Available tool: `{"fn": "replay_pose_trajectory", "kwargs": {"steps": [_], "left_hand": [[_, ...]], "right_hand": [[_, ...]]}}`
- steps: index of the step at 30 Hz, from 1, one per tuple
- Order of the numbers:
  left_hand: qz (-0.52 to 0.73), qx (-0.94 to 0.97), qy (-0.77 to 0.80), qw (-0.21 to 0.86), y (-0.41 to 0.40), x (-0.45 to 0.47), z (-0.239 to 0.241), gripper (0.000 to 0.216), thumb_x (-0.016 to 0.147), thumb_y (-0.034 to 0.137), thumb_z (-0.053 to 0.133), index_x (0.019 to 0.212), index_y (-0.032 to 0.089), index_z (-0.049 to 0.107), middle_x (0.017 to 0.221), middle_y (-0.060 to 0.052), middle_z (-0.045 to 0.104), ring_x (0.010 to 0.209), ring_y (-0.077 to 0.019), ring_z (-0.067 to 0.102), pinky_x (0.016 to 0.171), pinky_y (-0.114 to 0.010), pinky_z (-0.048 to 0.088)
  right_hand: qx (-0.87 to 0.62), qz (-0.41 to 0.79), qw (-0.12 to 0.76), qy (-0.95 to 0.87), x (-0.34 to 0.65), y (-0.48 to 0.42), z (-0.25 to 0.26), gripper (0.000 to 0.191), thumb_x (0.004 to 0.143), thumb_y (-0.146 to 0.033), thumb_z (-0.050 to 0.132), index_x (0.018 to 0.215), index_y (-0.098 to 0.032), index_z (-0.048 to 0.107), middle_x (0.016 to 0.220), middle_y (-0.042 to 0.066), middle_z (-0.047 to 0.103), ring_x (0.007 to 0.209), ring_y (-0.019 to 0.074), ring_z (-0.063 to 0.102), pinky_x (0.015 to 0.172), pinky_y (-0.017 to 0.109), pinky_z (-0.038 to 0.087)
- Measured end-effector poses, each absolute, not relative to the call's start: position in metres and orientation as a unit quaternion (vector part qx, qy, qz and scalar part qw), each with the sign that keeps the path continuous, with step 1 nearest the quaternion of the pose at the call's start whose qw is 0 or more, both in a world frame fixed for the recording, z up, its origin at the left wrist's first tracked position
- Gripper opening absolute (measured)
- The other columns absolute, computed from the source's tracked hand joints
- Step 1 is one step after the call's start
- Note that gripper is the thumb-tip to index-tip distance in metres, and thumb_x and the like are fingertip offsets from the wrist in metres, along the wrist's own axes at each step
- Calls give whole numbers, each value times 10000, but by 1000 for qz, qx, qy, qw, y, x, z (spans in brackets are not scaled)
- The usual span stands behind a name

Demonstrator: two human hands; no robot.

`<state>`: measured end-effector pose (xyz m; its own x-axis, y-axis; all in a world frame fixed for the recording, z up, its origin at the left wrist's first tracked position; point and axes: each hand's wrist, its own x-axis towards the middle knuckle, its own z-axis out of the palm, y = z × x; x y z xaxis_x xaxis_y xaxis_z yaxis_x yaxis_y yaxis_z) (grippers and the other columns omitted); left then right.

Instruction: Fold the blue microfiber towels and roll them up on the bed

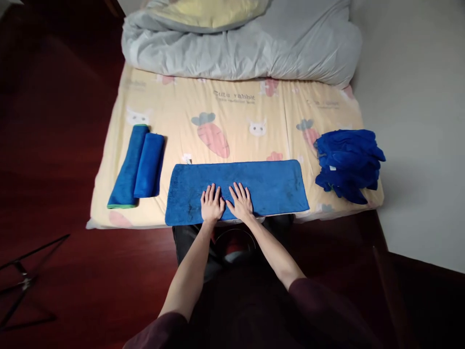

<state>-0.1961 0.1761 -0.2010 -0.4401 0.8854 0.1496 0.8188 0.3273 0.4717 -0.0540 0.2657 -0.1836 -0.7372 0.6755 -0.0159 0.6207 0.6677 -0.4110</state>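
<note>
A long blue towel [269,184] lies folded flat along the near edge of a bed. My left hand [211,202] and my right hand [240,200] rest side by side on its middle, palms down, fingers stretched out and flat. Both hands are open and hold nothing. Two rolled blue towels [140,165] lie to the left on the sheet. A loose pile of blue towels [348,164] sits at the bed's right corner.
The bed has a yellow sheet [236,111] printed with carrots and rabbits. A grey duvet [240,48] is bunched at the far end. Dark red floor [54,145] lies left and near; a black stand [25,281] is low left. A pale wall [417,121] stands right.
</note>
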Motion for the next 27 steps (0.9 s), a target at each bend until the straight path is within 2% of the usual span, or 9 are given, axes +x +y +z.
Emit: {"fn": "replay_pose_trajectory", "kwargs": {"steps": [11,17,27], "left_hand": [[247,523,813,66,176,-194,-198,573,1005,329,424,1551,172,493,1696,-114,330,1592,-295,262,1306,-546,168],[258,517,812,80,176,-194,-198,591,987,330,446,1560,188,479,1702,-109,318,1596,-304,245,1306,-567,148],[241,517,818,70,177,-194,-199,588,989,333,442,1559,192,482,1695,-99,334,1593,-294,259,1306,-559,166]], "right_hand": [[-329,188,79,-922,-23,289,-181,629,1069,-478,435,1638,-225,350,1751,60,172,1623,246,125,1316,511,88],[-407,156,73,-897,48,339,-183,631,1072,-469,384,1642,-202,349,1748,79,171,1621,257,140,1315,533,84],[-526,76,51,-846,152,394,-184,623,1093,-430,286,1640,-136,332,1740,122,199,1603,252,155,1300,502,106]]}}
